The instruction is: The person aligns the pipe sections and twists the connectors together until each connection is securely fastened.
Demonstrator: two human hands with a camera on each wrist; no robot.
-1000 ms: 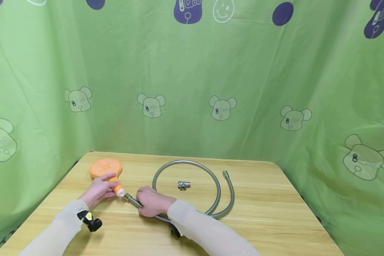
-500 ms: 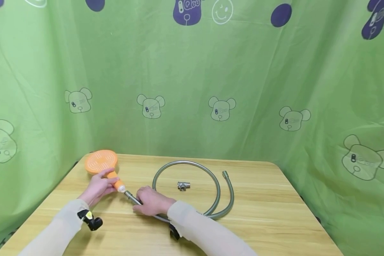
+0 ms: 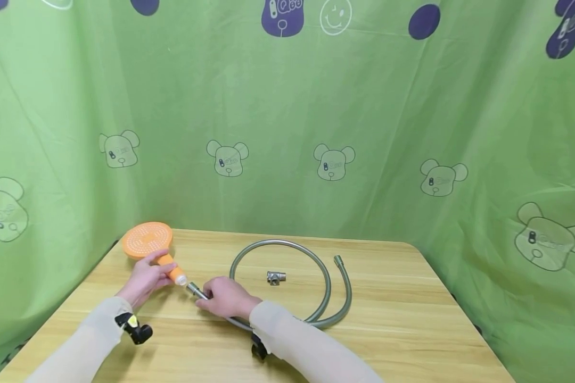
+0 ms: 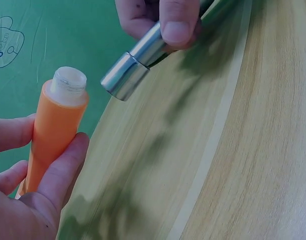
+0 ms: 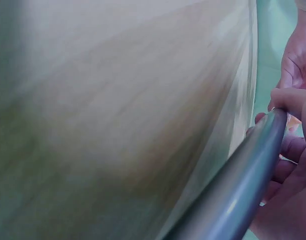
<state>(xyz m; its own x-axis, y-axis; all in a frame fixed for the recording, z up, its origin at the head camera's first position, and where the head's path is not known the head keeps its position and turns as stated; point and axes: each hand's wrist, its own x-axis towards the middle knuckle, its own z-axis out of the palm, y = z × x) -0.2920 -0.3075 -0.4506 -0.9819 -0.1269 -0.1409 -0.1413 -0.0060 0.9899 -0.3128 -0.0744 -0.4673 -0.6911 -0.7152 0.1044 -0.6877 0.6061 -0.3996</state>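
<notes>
An orange shower head (image 3: 147,240) is gripped by its handle in my left hand (image 3: 146,279), its perforated face turned up. The handle's white threaded end (image 4: 69,80) points toward the right hand. My right hand (image 3: 227,298) holds a grey metal shower hose (image 3: 280,242) just behind its end, thumb and fingers round it. The hose's silver end nut (image 4: 125,77) faces the threaded end, with a small gap between the two in the left wrist view. Close up in the right wrist view, the hose (image 5: 237,185) runs back from the fingers.
A small metal tee fitting (image 3: 275,277) lies inside the hose's loop on the wooden table (image 3: 402,319). The hose's other end (image 3: 338,260) rests at the right. A green curtain (image 3: 278,207) hangs behind the table's far edge.
The shower head has moved a little left and away, its head lifting and tilting. My right hand has shifted slightly forward and left along with the hose end. The tee fitting stays put.
</notes>
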